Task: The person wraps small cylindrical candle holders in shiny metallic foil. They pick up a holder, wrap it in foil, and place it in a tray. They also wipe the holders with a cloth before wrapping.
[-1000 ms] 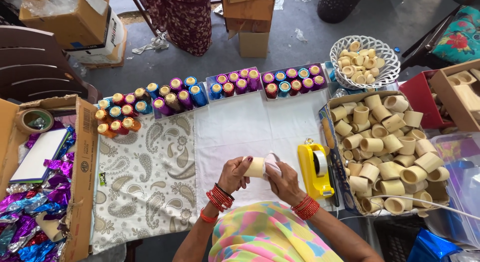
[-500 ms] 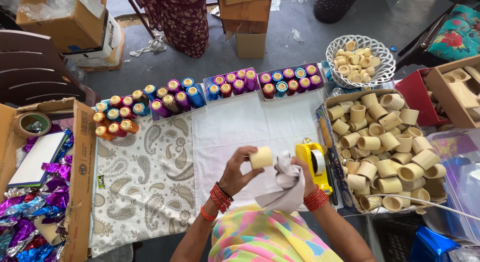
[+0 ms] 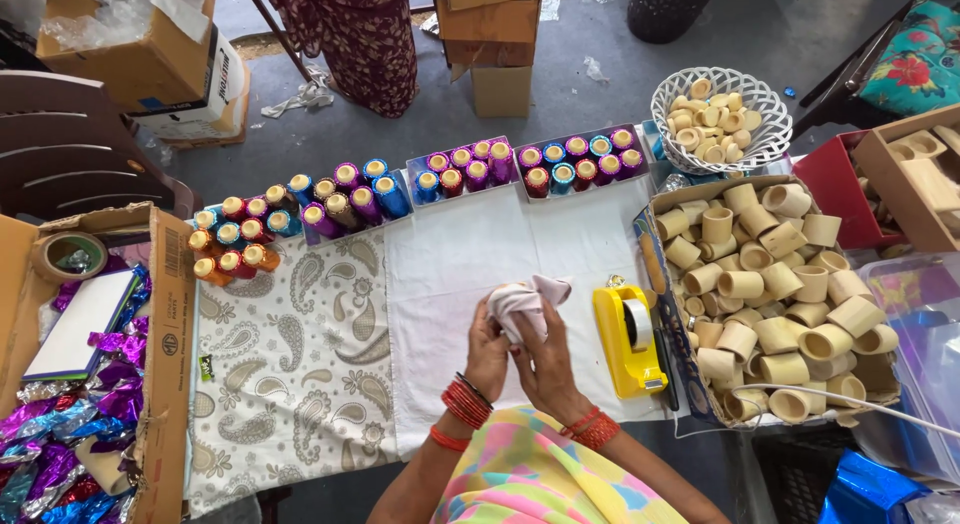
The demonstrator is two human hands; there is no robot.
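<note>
Item 1: pale cloth [image 3: 528,302], crumpled, held over the white sheet [image 3: 450,264] w/ both hands, centre of table, just left of the tape dispenser. My left hand [image 3: 488,352] curled round the cloth from below-left, fingers closed on it. My right hand [image 3: 545,359] closed on the same cloth from the right, thumb up along it. Can't tell if anything is inside the bundle; cloth hides it.

Item 2: red bangles [image 3: 466,402] on my left wrist, red ones on the right wrist too.

Item 3: yellow tape dispenser [image 3: 628,342], w/ roll of clear tape, lying on the sheet just right of my right hand, not touching.

Item 4: cardboard box of plain bamboo cups [image 3: 770,294], piled loosely, right of dispenser.

Item 5: white lattice basket [image 3: 768,134] w/ smaller bamboo pieces, behind that box.

Item 6: foil-wrapped cups [image 3: 440,176], in rows along far edge of table: red/orange at left, then purple, blue, pink, in shallow trays.

Item 7: paisley cloth [image 3: 290,364], left of the white sheet, bare.

Item 8: open carton [image 3: 165,364] at far left w/ shiny foil scraps (purple, blue, red), a white pad and a brown tape roll [image 3: 68,256].

Item 9: clear plastic tub [image 3: 920,324], far right, near the bamboo box.
</note>
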